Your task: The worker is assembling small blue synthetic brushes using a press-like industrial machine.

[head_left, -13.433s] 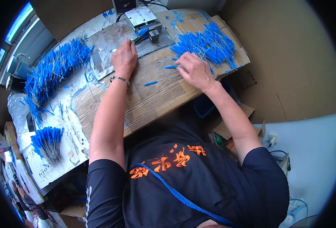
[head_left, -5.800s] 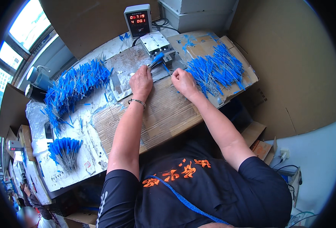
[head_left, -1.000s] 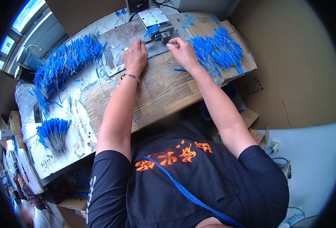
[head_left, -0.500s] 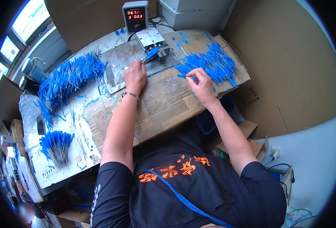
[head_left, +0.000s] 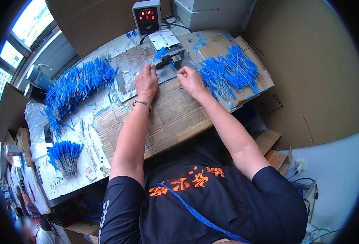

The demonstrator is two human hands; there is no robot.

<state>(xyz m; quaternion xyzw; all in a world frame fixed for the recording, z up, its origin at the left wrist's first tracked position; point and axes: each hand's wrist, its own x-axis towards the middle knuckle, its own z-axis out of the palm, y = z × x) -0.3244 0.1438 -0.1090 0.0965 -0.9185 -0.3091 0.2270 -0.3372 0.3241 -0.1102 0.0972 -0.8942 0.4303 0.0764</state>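
Note:
My left hand (head_left: 146,84) is closed, its fingertips pinching a few thin wire pieces with blue ends (head_left: 160,53) beside a small metal bench machine (head_left: 163,40). My right hand (head_left: 192,82) is also closed, thumb and finger together, just in front of the machine's dark block (head_left: 176,60). From its fingertips a single blue-ended wire piece (head_left: 172,65) reaches up against that block. A loose pile of such pieces (head_left: 230,71) lies on cardboard to the right of my right hand.
A long heap of blue-ended wires (head_left: 80,79) lies on the left, with a neater bundle (head_left: 65,156) nearer me. Behind the machine stands a counter box (head_left: 147,18) with a red display and cables. Cups (head_left: 39,77) stand at the far left; a cardboard wall (head_left: 305,73) rises right.
My right hand has moved left from the edge of the right pile to the machine's block, bringing one wire piece. My left hand stays beside the machine. The red display's figures differ.

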